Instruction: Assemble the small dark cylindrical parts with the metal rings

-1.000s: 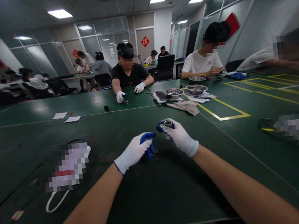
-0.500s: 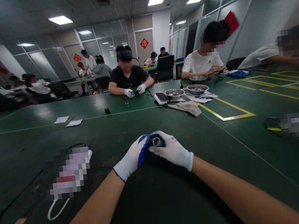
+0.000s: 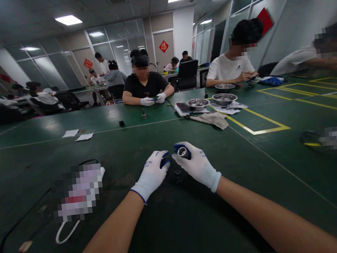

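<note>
Here the right hand [image 3: 197, 165] grips a small metal cylinder [image 3: 183, 152]; at its nine o'clock the left hand [image 3: 152, 174] curls, seemingly empty; small black parts [image 3: 177, 175] lie between.

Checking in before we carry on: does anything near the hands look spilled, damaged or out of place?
Nothing stands out. The right hand holds a small metal cylinder; the left hand is beside it. A few small dark parts lie on the green table between them, undisturbed.

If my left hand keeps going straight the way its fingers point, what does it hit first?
Most likely the right hand, which holds a small metal cylinder. The left hand points up and right towards it, with only a narrow gap between them. Depth is hard to judge here.
</note>
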Tool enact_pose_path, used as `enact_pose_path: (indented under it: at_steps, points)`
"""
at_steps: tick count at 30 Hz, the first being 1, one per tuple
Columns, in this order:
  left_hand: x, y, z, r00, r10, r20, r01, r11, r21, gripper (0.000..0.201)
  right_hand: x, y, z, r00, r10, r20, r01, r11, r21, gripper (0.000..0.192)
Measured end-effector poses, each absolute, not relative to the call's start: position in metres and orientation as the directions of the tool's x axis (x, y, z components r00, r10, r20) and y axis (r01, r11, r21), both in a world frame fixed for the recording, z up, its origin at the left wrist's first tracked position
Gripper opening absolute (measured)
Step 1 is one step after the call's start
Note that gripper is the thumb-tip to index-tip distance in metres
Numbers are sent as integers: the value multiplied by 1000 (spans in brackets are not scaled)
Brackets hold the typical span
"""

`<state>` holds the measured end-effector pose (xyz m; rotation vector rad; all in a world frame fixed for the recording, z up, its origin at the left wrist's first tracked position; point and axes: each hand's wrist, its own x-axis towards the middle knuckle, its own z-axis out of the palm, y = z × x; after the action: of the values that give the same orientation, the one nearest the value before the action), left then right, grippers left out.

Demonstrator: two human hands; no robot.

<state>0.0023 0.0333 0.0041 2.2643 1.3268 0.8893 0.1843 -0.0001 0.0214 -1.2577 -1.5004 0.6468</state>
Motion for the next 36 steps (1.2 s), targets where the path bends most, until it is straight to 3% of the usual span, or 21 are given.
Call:
enact_pose_path:
  at_steps: [11,15,17,20,21,24,28,36]
  points:
    - [-3,35,-2,493,828,267,702,-560,440,64,183,2,18,77,920,385,432,318,-844,26]
    - [-11,35,10,479,802,357,730,-589,345,75,183,1,21,75,914,399,435,330,-838,26]
    - [-17,33,23,490,779,391,733,-611,299,66,184,-1,23,81,909,409,442,335,-832,27]
    - [-28,30,44,509,820,262,780,-568,261,29,184,-2,26,83,905,418,451,340,-825,29]
    - [-30,28,49,516,836,189,800,-548,242,26,184,-3,27,83,905,417,453,339,-824,28]
    - [-32,21,58,495,869,9,851,-487,195,33,184,-4,29,90,907,412,452,331,-829,26]
    - [-26,15,59,418,903,-95,905,-405,133,41,185,-4,30,100,906,412,446,329,-833,27]
    - [-27,22,45,485,875,-11,872,-482,89,63,184,-1,26,103,883,457,467,363,-806,27]
